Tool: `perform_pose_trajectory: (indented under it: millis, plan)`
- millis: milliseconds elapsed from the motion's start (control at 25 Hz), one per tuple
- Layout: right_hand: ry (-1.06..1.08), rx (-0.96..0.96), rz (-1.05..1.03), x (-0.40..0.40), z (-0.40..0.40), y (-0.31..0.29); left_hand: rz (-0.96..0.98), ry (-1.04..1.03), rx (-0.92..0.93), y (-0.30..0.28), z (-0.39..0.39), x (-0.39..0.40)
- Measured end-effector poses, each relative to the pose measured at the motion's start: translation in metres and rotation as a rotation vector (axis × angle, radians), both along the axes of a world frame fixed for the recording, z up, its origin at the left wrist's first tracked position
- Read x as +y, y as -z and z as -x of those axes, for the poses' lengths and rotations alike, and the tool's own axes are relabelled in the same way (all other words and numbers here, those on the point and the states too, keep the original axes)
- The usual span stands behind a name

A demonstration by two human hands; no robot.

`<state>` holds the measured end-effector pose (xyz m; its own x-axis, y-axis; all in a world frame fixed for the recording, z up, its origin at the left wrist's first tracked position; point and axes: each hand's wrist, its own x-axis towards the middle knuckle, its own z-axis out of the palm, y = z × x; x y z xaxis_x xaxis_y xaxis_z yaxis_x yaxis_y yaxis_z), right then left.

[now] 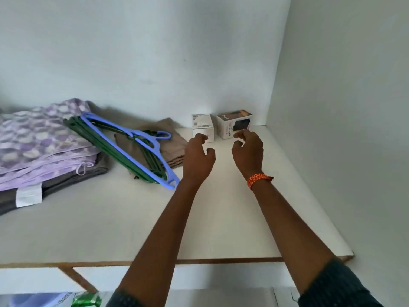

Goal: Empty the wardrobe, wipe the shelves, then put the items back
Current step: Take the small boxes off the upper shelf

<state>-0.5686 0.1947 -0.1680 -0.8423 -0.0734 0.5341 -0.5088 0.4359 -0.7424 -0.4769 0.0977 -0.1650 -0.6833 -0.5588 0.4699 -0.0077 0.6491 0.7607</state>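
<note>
Two small cardboard boxes are seen at the back right of the shelf (221, 218), against the rear wall, and both hands are stretched toward them. The white box (203, 127) is taken as the landmark. The left hand (198, 158) is held just in front of it, its curled fingertips (202, 137) overlapping the box's lower front edge in the view; whether contact is made cannot be told. Just to the right of the white box, apart from it by a narrow gap, the printed box (234, 124) is stood, and the right hand (247, 151), marked by an orange thread band (259, 179) at the wrist, is held just in front of that one. The fingers of both hands are loosely curled and nothing is held in either.

Each box lies directly ahead of its own hand, farther in toward the wall, so a short forward reach is judged to be all that is called for. Both boxes are squat, hard-edged and smooth, with their long sides running back toward the wall.

To the left of the white box a folded brown cloth (174, 147) is laid, soft and matte; across it a stack of thin plastic hangers (124, 147), one blue over several green, is rested slantwise. Farther left, a pile of folded lilac patterned fabric (39, 142) is seen.
</note>
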Motion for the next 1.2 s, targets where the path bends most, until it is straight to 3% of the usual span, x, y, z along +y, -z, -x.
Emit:
perform_pose_trajectory:
  millis: [320,520,840,960,1040,1120,1200]
  plan:
    - [0.142,-0.181,-0.323,-0.048,0.117,0.029,-0.045,-0.314,-0.181,0.021,0.122,-0.03]
    - [0.14,0.133,-0.411,-0.06,0.154,0.019,-0.087,-0.49,-0.168,0.025,0.152,-0.046]
    - [0.009,0.173,-0.476,-0.063,0.162,0.009,-0.215,-0.311,0.182,0.029,0.151,-0.06]
    - [-0.016,0.172,-0.687,-0.056,0.163,-0.001,-0.149,-0.256,0.204,0.019,0.141,-0.056]
    - [-0.029,0.172,-0.791,-0.053,0.162,-0.011,0.025,-0.203,0.187,0.005,0.135,-0.052]
    - [-0.055,0.112,-0.861,-0.05,0.157,-0.02,0.193,-0.209,0.057,-0.019,0.134,-0.053]
    - [-0.086,0.072,-0.822,-0.043,0.144,-0.024,0.23,-0.222,-0.127,-0.048,0.129,-0.056]
